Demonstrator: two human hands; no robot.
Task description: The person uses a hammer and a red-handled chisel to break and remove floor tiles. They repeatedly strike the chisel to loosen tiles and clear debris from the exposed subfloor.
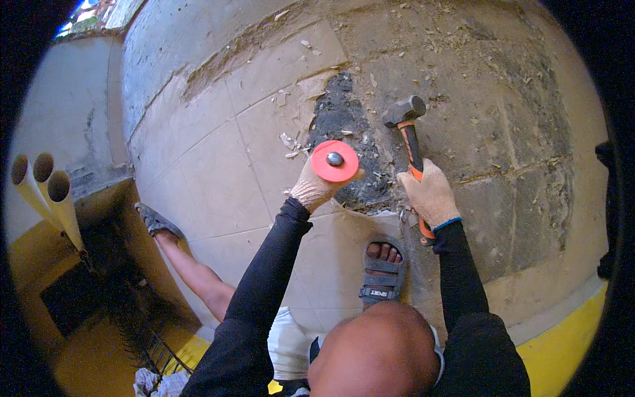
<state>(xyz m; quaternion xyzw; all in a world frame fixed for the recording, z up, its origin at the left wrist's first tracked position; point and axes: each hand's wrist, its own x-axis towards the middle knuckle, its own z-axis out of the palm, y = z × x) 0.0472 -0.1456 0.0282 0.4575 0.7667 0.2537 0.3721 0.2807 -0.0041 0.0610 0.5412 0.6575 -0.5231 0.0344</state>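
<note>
My left hand point(317, 183), in a knitted work glove, is closed around a chisel with a round red hand guard point(325, 170); the chisel's metal head shows in the guard's middle, and its shaft and tip are hidden below. In my right hand point(431, 193), also gloved, is the black and orange handle of a club hammer point(406, 111). The steel hammer head is up and to the right of the guard. Beneath and beyond the chisel lies a dark, broken patch point(340, 119) in the tiled floor, with pale chips along its edges.
Pale floor tiles point(218, 168) extend to the left of the patch; rough, stripped floor point(476, 134) with scattered chips extends to the right. My sandaled foot point(382, 270) stands just below the patch, the other sandal point(156, 221) farther left. Several pipes point(59, 198) stand at far left.
</note>
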